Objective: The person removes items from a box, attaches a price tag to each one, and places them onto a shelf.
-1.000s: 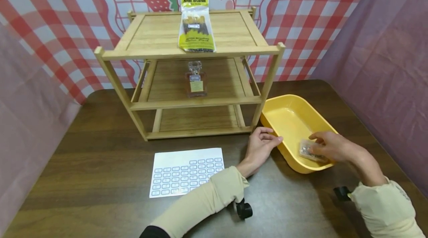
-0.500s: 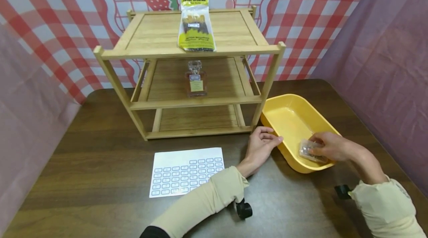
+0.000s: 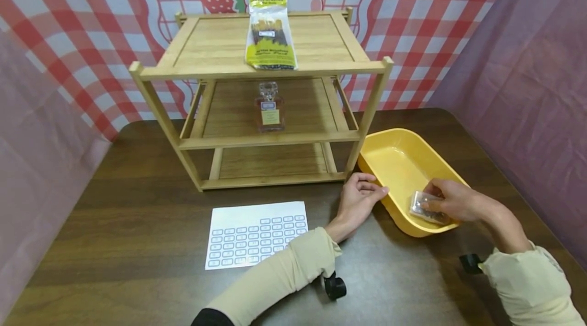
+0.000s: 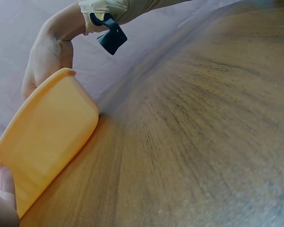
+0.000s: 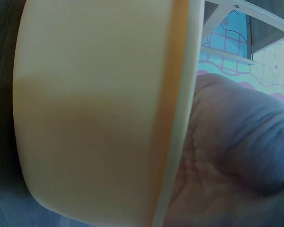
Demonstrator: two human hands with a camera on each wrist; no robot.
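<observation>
In the head view, my right hand reaches into the yellow plastic basin. Its thumb and fingers grip a small clear plastic box near the basin's front end; what the box contains is too small to tell. My left hand is at the basin's left side, fingertips touching the rim. The left wrist view has left-hand fingers lying against the basin's outer wall. From the right wrist, the wall covers the fingers and the box, leaving only part of the right hand visible.
A three-tier wooden shelf stands behind the hands, close to the basin. On its top lies an artist brush pack; a perfume bottle stands on the middle tier. A label sheet lies on the brown table.
The clear plastic box has tipped slightly within the right hand, its left edge rising a little. My left hand and the basin stay in place.
</observation>
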